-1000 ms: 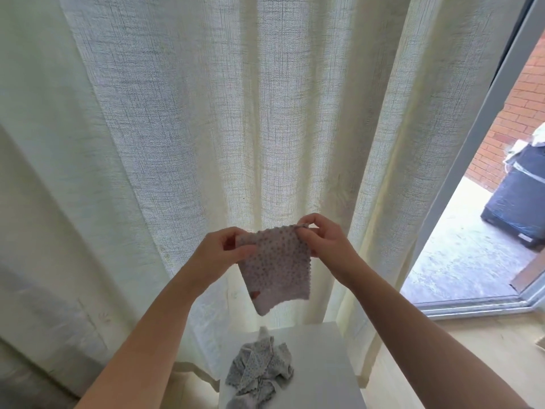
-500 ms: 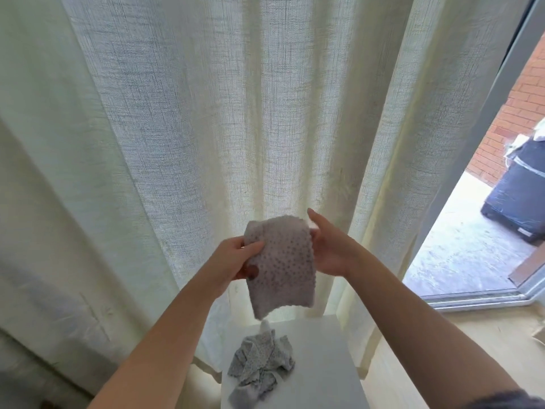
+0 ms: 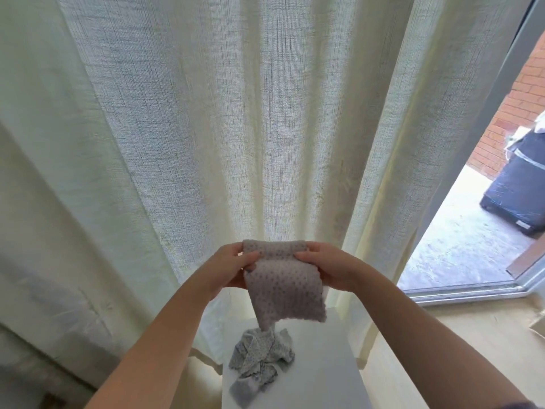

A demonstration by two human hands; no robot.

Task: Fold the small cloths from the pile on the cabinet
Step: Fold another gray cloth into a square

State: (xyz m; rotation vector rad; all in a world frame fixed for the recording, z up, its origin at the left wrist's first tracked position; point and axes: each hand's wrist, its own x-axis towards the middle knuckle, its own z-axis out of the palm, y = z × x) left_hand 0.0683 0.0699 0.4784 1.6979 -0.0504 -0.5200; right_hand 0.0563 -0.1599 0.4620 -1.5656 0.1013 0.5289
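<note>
Left hand (image 3: pixel 233 268) and right hand (image 3: pixel 328 268) both pinch the dotted cloth (image 3: pixel 284 290) near its folded top, thumbs on the near face. Left hand at cloth's 9 o'clock, right at 3. Cloth hangs toward 6, lower end over the pile (image 3: pixel 261 360) on the white cabinet (image 3: pixel 324 367). Curtain (image 3: pixel 265 113) at 12.

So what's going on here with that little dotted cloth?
A person is folding small cloths. The left hand and right hand each pinch a side of the dotted cloth, held up in front of a pale curtain, its top bent over and the rest hanging. A crumpled pile of more cloths lies below on the white cabinet, not yet folded.
</note>
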